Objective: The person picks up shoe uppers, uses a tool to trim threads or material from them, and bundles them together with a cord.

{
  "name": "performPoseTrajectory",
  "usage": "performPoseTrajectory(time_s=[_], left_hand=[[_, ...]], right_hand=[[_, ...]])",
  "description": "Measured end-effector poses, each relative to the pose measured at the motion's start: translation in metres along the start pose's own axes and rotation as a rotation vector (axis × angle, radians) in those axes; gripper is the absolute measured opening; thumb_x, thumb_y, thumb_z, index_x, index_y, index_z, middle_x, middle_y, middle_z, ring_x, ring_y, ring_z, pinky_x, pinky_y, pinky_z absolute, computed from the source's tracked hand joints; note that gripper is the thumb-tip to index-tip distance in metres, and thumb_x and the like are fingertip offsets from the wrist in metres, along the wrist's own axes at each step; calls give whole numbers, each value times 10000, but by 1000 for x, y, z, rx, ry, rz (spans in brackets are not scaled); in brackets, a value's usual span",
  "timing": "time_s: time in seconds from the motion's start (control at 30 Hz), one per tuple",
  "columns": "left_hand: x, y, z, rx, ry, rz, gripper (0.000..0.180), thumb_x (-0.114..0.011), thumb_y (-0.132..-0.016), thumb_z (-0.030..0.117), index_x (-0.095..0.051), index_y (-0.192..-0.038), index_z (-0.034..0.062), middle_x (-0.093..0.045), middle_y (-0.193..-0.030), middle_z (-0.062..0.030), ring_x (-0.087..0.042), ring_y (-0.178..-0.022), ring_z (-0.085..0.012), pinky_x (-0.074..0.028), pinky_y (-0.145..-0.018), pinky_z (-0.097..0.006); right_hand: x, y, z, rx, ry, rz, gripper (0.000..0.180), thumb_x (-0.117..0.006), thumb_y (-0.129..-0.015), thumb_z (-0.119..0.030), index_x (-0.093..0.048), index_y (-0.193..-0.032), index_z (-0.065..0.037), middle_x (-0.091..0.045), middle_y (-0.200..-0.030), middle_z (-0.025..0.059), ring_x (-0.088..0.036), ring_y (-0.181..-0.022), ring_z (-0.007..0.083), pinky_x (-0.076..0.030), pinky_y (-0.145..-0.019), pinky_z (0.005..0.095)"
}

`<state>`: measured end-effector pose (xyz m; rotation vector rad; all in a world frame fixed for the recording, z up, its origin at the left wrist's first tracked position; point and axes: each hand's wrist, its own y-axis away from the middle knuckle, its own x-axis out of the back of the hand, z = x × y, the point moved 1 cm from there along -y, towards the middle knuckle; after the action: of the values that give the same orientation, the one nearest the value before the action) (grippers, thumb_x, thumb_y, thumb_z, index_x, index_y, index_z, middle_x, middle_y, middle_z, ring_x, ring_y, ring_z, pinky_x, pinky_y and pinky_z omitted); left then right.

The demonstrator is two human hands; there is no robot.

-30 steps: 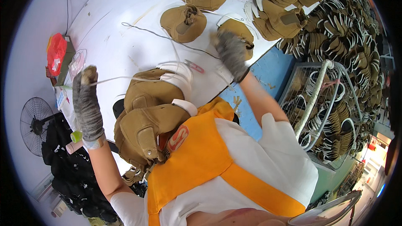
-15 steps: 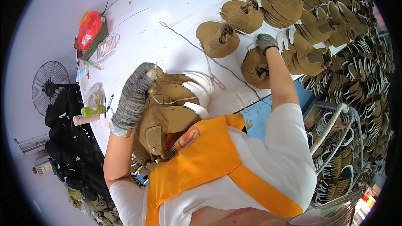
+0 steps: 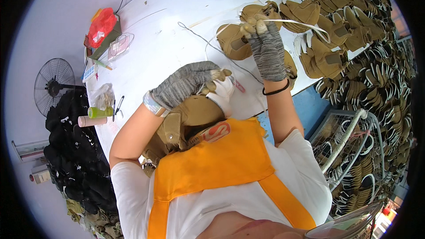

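Observation:
My left hand (image 3: 195, 82), in a grey knit glove with tan fingertips, is closed over the near brown shoe uppers (image 3: 195, 111). Its fingertips press together beside their white edging (image 3: 225, 94); whatever they pinch is hidden. My right hand (image 3: 264, 46), gloved alike, is raised over the table, pinching a white cord (image 3: 305, 24). One length of cord trails off to the right, while another slants down toward my left hand. Just behind the right fingers lies a brown upper (image 3: 233, 43), and another upper (image 3: 290, 68) is partly covered by that hand.
Stacked brown uppers (image 3: 323, 57) line the white table's (image 3: 155, 35) right side. A wire cart (image 3: 341, 146) and piled shoes stand at right. Along the left edge are a box with a red bag (image 3: 102, 28), bottles (image 3: 93, 121) and pens (image 3: 118, 106). A fan (image 3: 55, 86) stands beyond.
My right hand has moved left from the upper near the stacks and now pinches the white cord. The left hand has shifted right, from the back of the near uppers to their white edging.

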<state>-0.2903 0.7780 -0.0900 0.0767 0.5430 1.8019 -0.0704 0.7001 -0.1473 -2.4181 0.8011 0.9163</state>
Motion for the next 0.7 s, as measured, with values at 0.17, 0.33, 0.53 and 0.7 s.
performPoseTrajectory(time_s=[0.17,0.33,0.53,0.7], left_hand=[[3,5,-1,8,-149,150,556,-647,-902,377,-556,-1302,1,-614,-1129,-31,-564,-899,-91,-486,-811,-217],[38,-47,16,-398,327,-42,438,-630,-926,290,-581,-1227,-24,-619,-1088,-86,-537,-782,-95,-503,-766,-221],[102,-14,44,-666,93,219,225,-561,-939,158,-616,-1013,-47,-599,-875,-56,-490,-704,-86,-449,-685,-231],[124,-8,69,-780,-418,401,252,-520,-968,247,-621,-939,19,-555,-819,-10,-449,-700,-92,-394,-700,-235]], right_hand=[[-26,25,2,39,-31,101,326,-543,-983,-178,-477,-1225,31,-581,-1100,149,-626,-1003,225,-539,-916,316],[-42,50,21,-109,-57,-7,291,-560,-974,-174,-499,-1166,36,-563,-1049,136,-588,-941,208,-537,-894,317],[-16,36,4,-100,-150,183,321,-670,-901,-244,-553,-1110,-29,-598,-992,76,-598,-950,214,-534,-903,387],[65,20,-48,19,-121,-9,243,-470,-990,-222,-567,-1120,-42,-618,-1122,111,-556,-1091,252,-407,-1023,415]])
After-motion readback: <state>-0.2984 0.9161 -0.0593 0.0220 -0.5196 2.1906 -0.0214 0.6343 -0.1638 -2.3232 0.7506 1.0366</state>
